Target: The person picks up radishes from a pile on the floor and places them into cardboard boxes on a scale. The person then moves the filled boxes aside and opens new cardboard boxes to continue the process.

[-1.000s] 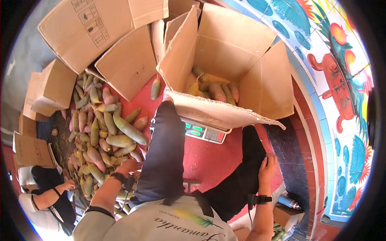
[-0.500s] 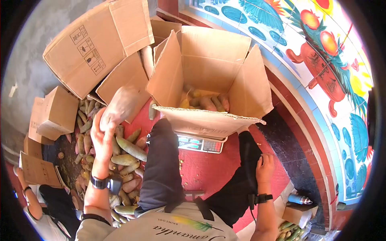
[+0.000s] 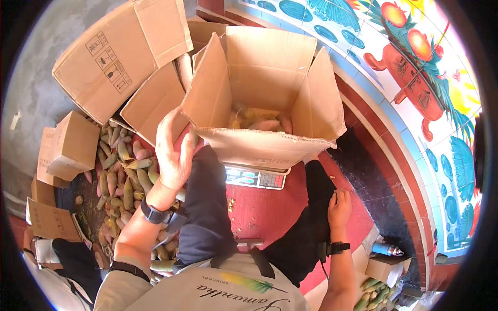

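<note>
My left hand (image 3: 174, 155) is raised beside the near left corner of a tall cardboard box (image 3: 259, 147), fingers apart, with no held item showing. Its fingertips overlap the box's left wall in this view. Several pinkish and greenish root vegetables (image 3: 267, 125) lie at the bottom of the box, partly hidden by its front flap. Under the box sits a digital scale (image 3: 249, 178), its display and keypad facing me. My right hand (image 3: 340, 207) rests on my right knee, fingers loosely bent and holding nothing.
A large heap of green and pink root vegetables (image 3: 122, 181) covers the floor at left. Folded cartons (image 3: 124, 57) lean behind it, and smaller boxes (image 3: 75, 145) stand farther left. Another person (image 3: 67, 269) sits at lower left. A blue canister (image 3: 386, 249) lies at right.
My left hand has moved right from over the vegetable heap to the box's corner. The blurred pale shape by it is gone. My right hand stays on my knee.
</note>
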Demonstrator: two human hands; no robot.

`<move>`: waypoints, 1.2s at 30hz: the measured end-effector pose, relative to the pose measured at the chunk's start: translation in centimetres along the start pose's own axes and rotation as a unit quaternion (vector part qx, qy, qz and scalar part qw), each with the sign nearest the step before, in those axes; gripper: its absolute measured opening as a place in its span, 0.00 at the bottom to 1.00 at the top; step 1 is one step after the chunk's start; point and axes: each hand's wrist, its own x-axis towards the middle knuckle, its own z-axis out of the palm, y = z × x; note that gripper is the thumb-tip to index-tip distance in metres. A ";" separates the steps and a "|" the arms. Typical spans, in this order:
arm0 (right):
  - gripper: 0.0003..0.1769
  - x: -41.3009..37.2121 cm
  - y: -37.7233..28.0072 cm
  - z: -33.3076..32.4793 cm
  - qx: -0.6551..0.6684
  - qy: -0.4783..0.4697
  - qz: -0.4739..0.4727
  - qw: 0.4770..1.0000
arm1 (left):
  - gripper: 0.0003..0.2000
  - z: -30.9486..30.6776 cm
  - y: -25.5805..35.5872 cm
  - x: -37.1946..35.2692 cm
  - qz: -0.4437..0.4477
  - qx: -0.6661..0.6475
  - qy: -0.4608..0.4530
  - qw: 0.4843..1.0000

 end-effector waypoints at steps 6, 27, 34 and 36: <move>0.05 0.3 -0.1 0.0 -0.014 -0.017 -0.003 1.000 | 0.25 0.7 -4.7 -5.7 -0.031 0.081 -0.006 0.996; 0.05 0.9 -0.5 0.2 -0.022 -0.043 -0.009 0.999 | 0.23 -5.6 -24.1 -32.8 -0.505 0.275 -0.301 0.761; 0.05 0.8 -0.3 0.3 -0.036 -0.075 -0.004 0.997 | 0.26 -6.0 -23.7 -34.2 -0.563 0.264 -0.328 0.711; 0.05 0.9 -0.3 0.6 -0.036 -0.079 -0.017 0.996 | 0.27 -5.6 -23.1 -33.6 -0.557 0.266 -0.326 0.716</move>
